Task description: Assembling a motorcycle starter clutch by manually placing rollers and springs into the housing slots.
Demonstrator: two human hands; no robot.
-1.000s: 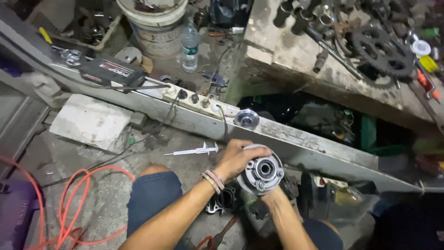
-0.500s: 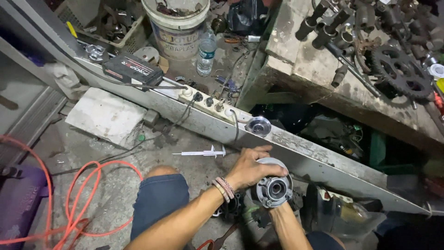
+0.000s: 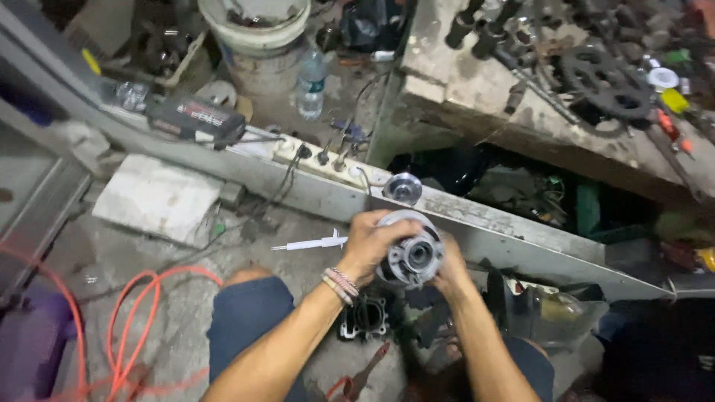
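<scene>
Floor, concrete [image 3: 149,298], stained. Orange cable [image 3: 126,313], looped at lower left. White slab [image 3: 156,197] beside a long grey metal beam [image 3: 506,231] running diagonally. On the beam: black box-shaped device [image 3: 195,117], white power strip [image 3: 328,160] with plugs, small round metal part [image 3: 402,186]. White syringe [image 3: 309,243] on the floor below. White bucket [image 3: 253,30] and clear plastic bottle [image 3: 311,83] behind. Table [image 3: 462,89], worn, bearing a black sprocket [image 3: 603,78] and assorted metal parts.
</scene>
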